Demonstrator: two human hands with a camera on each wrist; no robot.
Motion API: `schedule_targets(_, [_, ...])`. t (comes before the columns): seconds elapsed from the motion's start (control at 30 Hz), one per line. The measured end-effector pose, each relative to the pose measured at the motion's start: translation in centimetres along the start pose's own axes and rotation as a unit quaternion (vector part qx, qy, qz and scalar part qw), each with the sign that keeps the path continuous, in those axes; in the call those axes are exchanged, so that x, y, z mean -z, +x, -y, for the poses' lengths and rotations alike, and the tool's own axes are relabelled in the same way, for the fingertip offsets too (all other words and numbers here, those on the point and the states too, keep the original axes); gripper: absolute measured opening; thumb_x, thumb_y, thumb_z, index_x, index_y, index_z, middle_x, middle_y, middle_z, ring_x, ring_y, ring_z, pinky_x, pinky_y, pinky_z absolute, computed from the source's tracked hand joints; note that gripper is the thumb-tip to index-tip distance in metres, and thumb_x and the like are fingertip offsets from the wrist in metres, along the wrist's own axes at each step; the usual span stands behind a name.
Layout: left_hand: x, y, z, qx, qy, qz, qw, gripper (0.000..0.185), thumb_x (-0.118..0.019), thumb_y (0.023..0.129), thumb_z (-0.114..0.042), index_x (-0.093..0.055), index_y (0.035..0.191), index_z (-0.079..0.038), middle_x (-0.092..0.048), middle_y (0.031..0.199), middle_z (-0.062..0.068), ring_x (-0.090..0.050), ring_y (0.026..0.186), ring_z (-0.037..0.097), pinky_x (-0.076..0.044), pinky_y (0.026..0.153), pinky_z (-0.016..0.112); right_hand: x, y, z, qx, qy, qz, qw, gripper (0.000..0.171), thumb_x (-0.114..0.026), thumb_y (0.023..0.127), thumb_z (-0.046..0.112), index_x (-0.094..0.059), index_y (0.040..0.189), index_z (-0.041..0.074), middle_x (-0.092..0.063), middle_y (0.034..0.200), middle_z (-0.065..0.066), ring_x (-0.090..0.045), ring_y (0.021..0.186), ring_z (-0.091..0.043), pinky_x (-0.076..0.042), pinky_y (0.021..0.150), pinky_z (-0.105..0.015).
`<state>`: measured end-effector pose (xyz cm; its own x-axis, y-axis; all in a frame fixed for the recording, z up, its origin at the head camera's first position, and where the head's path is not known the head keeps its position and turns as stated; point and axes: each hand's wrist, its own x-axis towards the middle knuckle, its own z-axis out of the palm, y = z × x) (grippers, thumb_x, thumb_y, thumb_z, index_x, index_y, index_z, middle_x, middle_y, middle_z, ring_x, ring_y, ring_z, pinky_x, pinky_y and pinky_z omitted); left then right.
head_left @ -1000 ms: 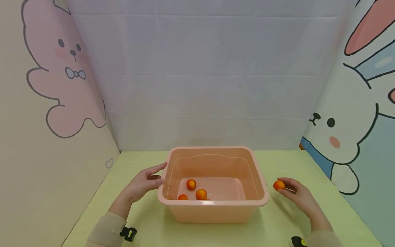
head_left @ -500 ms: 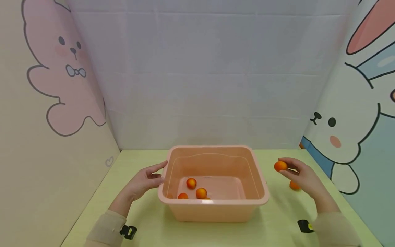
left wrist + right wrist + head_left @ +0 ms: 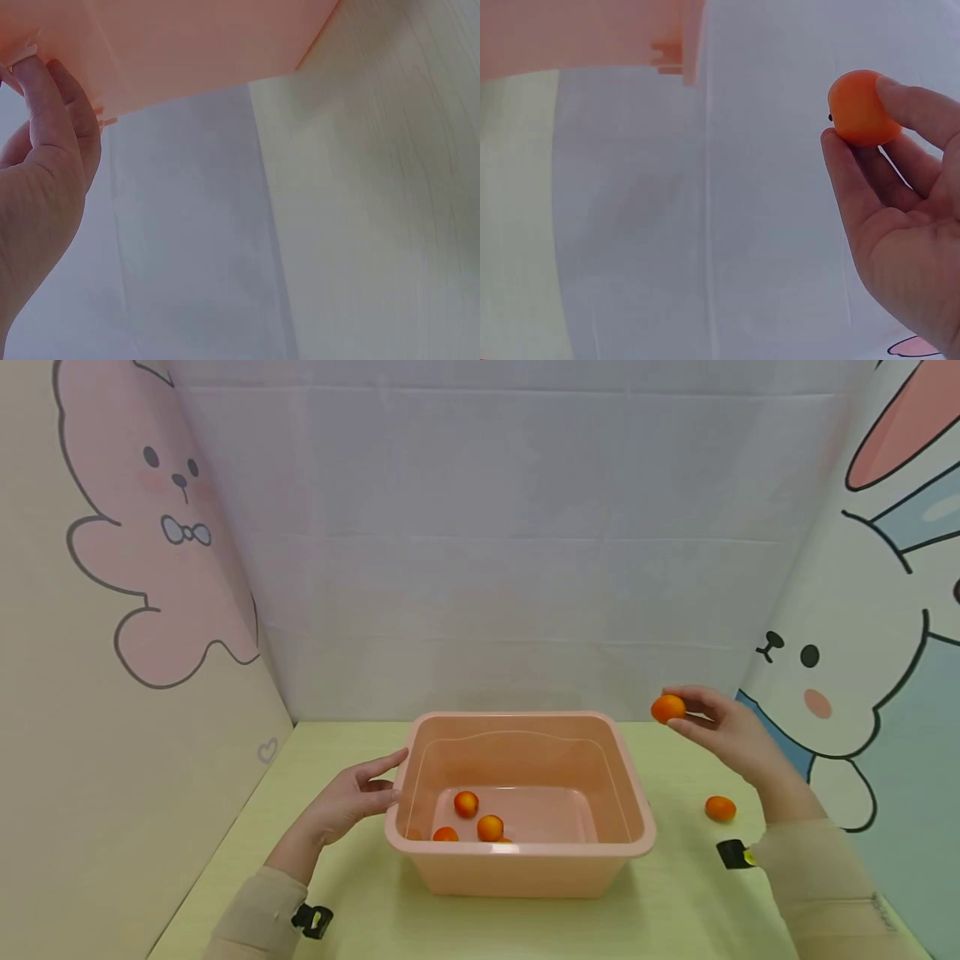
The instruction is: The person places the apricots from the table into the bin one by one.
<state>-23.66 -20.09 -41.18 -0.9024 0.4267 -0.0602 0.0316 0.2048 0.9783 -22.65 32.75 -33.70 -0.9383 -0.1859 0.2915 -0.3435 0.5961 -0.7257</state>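
A pink plastic tub (image 3: pixel 517 870) stands on the table, with several small orange-red fruits (image 3: pixel 491 828) on its floor toward the left. My left hand (image 3: pixel 358 802) holds the tub by its left rim; the left wrist view shows the fingertips hooked under that rim (image 3: pixel 52 45). Raised beyond the tub's right side, my right hand (image 3: pixel 723 727) pinches a small orange fruit (image 3: pixel 667 709) between thumb and fingers. In the right wrist view this fruit (image 3: pixel 861 109) has a small dark spot at one end. Below that hand, another orange fruit (image 3: pixel 720 809) lies on the table.
The pale yellow-green table (image 3: pixel 352 910) ends at a white cloth backdrop (image 3: pixel 480 568). Side panels with a pink cartoon bear (image 3: pixel 180 585) and a white cartoon rabbit (image 3: pixel 847 693) flank it. A black wrist strap (image 3: pixel 312 921) sits at the left sleeve.
My right hand has lifted its fruit from near the table to above the height of the tub's rim, uncovering the fruit on the table. My left hand and the tub stay put.
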Motion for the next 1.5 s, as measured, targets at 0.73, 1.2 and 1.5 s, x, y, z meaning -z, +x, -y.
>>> schedule_targets(0.73, [0.0,-0.1,-0.3,0.005,0.008,0.001,1.0,0.072,-0.073,0.091,-0.016,-0.038,0.153,-0.011,-0.049,0.141,0.022,-0.06,0.104,0.027,-0.054,0.089,0.037,-2.5,7.7,8.7,0.089,0.095,0.094,0.987,0.044,-0.069,0.095,0.016,-0.057,0.136,0.006,-0.059,0.13,-0.012,-0.061,0.114,-0.014,-0.051,0.09,-0.023])
schedule_targets(1.2, [-0.2,-0.2,-0.3,0.006,0.003,-0.003,1.0,0.071,-0.073,0.091,-0.016,-0.038,0.153,-0.01,-0.046,0.145,0.022,-0.06,0.103,0.026,-0.054,0.09,0.037,-8.3,10.7,9.1,0.064,0.151,0.175,0.971,0.043,-0.072,0.093,0.016,-0.06,0.134,0.008,-0.065,0.123,-0.008,-0.06,0.113,-0.026,-0.051,0.093,-0.029])
schedule_targets(1.5, [-0.2,-0.3,-0.3,0.002,0.006,-0.001,1.0,0.071,-0.073,0.092,-0.016,-0.037,0.153,-0.01,-0.046,0.145,0.022,-0.061,0.104,0.025,-0.054,0.09,0.036,-11.9,11.3,7.7,0.047,0.182,0.223,0.956,0.046,-0.071,0.093,0.016,-0.058,0.135,0.005,-0.064,0.123,-0.011,-0.058,0.111,-0.03,-0.05,0.097,-0.039])
